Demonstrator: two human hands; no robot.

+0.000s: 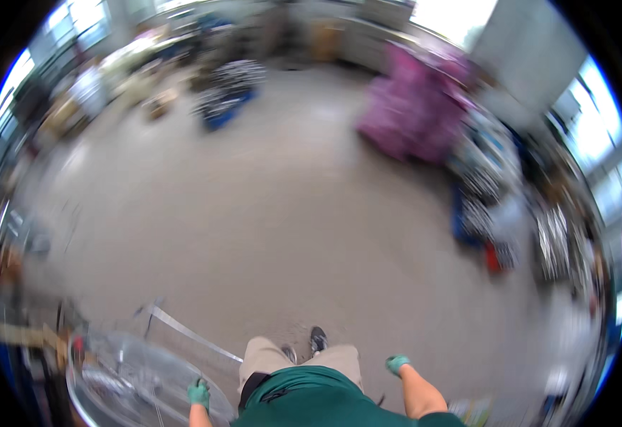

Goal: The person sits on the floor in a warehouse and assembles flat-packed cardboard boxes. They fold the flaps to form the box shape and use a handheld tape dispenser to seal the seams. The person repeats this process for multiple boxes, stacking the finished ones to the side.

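Note:
My left hand (pixel 198 393), in a green glove, is low in the view beside the rim of a large clear plastic-looking tub (pixel 129 350). Whether it touches the tub I cannot tell, since blur hides how its fingers lie. Out to the right, my right hand (pixel 397 364) hangs over the floor in a matching green glove, away from any object. Its fingers look bunched, but the smear hides their shape. Nothing can be seen sticking out of either hand.
A pale strap-like strip (pixel 190 332) runs across the grey floor (pixel 254 213) to my leg. Blue trays with striped-looking piles (pixel 232 85) stand at the far left. A large pink-purple bag (pixel 417 107) stands at the far right, near a red container (pixel 497 257). Clutter lines both sides.

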